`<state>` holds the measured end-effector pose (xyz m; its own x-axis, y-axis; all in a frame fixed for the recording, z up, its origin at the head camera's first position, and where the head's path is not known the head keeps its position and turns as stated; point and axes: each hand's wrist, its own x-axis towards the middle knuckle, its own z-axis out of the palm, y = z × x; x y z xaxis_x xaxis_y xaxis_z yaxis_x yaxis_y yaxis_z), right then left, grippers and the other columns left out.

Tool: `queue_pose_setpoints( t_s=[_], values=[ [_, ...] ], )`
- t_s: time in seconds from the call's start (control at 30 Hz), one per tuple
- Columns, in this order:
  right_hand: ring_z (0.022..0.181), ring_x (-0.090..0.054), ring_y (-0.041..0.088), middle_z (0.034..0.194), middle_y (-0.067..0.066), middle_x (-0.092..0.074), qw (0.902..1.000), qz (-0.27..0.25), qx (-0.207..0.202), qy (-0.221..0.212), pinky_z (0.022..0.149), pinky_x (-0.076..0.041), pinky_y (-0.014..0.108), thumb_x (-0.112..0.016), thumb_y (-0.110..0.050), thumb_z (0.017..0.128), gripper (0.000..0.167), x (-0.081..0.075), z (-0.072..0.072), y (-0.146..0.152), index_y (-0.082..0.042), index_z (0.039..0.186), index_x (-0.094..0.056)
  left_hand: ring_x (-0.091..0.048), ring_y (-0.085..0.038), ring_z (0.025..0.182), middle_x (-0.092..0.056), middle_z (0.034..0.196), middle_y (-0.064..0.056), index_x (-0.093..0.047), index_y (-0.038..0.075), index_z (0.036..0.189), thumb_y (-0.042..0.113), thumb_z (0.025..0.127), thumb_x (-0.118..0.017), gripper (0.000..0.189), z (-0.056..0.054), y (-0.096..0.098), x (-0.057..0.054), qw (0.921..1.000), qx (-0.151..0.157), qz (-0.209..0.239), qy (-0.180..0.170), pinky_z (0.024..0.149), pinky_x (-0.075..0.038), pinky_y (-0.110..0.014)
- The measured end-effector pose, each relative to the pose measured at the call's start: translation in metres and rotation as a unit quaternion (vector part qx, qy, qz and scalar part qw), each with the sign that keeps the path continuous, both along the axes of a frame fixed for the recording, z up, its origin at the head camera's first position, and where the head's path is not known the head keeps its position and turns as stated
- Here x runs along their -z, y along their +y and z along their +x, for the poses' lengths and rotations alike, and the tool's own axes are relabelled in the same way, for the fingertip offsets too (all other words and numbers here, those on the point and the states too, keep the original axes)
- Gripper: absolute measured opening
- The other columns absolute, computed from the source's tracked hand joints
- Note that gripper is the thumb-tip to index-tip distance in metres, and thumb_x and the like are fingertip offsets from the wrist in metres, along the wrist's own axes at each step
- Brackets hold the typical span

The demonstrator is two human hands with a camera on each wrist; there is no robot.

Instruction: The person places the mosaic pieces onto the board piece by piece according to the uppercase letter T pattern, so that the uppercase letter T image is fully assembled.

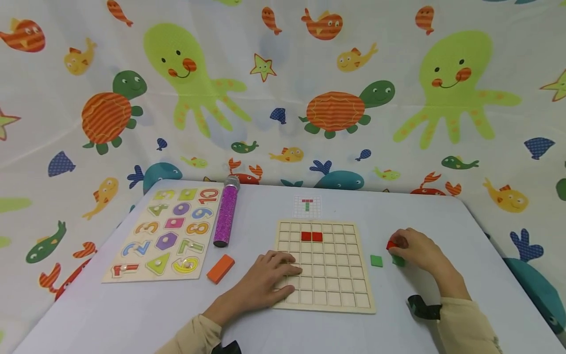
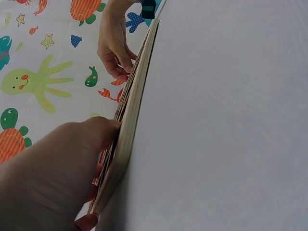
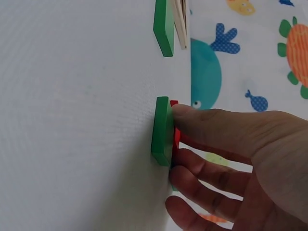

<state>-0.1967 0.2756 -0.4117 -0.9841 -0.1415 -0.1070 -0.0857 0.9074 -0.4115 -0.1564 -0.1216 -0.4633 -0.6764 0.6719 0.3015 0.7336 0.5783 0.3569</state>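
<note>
A: What is shown in the head view?

B: The left hand (image 1: 269,278) is laid flat, fingers spread, on the lower left squares of the wooden grid board (image 1: 325,268), which lies on the counter (image 1: 132,314). Two red tiles (image 1: 311,236) are seated side by side in the board's second row. The right hand (image 1: 417,250) is curled over a red tile (image 1: 391,244) and a green tile (image 1: 398,261), right of the board. A second green tile (image 1: 376,261) lies loose between the hand and the board.

A: Is any writing readable?

B: On the number puzzle (image 1: 165,233) at far left, the figures 10, 8 and 3 can be read. A small pattern card (image 1: 307,207) above the board carries a red and green T shape.

A: And the left wrist view?

B: The board (image 2: 127,125) is seen edge-on, with the left hand (image 2: 57,178) pressed on its face.

A: The right wrist view?

B: The red tile (image 3: 175,134) is pinched by the thumb and fingers of the right hand (image 3: 231,159), against the green tile (image 3: 161,131). The other green tile (image 3: 163,26) lies apart.
</note>
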Motion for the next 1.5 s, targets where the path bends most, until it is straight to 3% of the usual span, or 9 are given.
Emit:
queue_pose_setpoints(
  t_s=[0.17, 0.53, 0.9, 1.07, 1.5],
  values=[
    [0.078, -0.052, 0.021, 0.091, 0.012, -0.059, 0.9999, 0.005, 0.009, -0.004, 0.066, -0.048, 0.037, -0.072, -0.020, 0.082, 0.031, 0.000, 0.001, -0.001, 0.001, 0.104, -0.062, -0.042, -0.011, 0.119, -0.051, 0.129, 0.005, -0.058, 0.031, 0.124, 0.037, 0.090, -0.062, 0.035, 0.001, 0.001, 0.001, 1.0000, 0.002, 0.000, 0.006, 0.087, -0.038, -0.036],
    [0.079, -0.054, 0.023, 0.094, 0.014, -0.061, 0.9990, 0.013, 0.022, 0.036, 0.067, -0.050, 0.040, -0.070, -0.022, 0.083, 0.031, 0.007, -0.003, -0.001, 0.000, 0.103, -0.062, -0.043, -0.011, 0.118, -0.050, 0.129, 0.006, -0.058, 0.031, 0.124, 0.038, 0.089, -0.062, 0.036, -0.001, 0.002, 0.000, 0.9999, -0.002, -0.006, 0.014, 0.087, -0.039, -0.035],
    [0.081, -0.056, 0.020, 0.095, 0.009, -0.063, 0.9975, -0.036, 0.016, 0.059, 0.066, -0.048, 0.031, -0.069, -0.026, 0.085, 0.030, 0.011, -0.007, 0.000, -0.004, 0.105, -0.063, -0.043, -0.013, 0.118, -0.051, 0.129, 0.005, -0.058, 0.032, 0.124, 0.039, 0.090, -0.061, 0.035, -0.002, 0.001, 0.003, 0.9999, 0.004, -0.004, 0.016, 0.088, -0.039, -0.037],
    [0.084, -0.056, 0.021, 0.098, 0.009, -0.063, 0.9962, -0.052, 0.002, 0.069, 0.066, -0.047, 0.029, -0.067, -0.025, 0.086, 0.030, 0.011, -0.011, -0.003, -0.005, 0.108, -0.063, -0.044, -0.013, 0.118, -0.052, 0.129, 0.004, -0.057, 0.031, 0.125, 0.039, 0.091, -0.060, 0.035, -0.002, -0.001, 0.002, 0.9996, 0.007, -0.001, 0.029, 0.088, -0.039, -0.037],
    [0.083, -0.055, 0.017, 0.101, 0.007, -0.061, 0.9900, -0.081, -0.045, 0.107, 0.062, -0.046, 0.022, -0.069, -0.020, 0.087, 0.028, 0.011, -0.015, -0.017, -0.008, 0.111, -0.063, -0.043, -0.012, 0.119, -0.051, 0.129, 0.005, -0.057, 0.032, 0.125, 0.039, 0.091, -0.059, 0.035, 0.001, 0.000, 0.000, 0.9998, 0.006, -0.002, 0.021, 0.088, -0.039, -0.035]
  ],
)
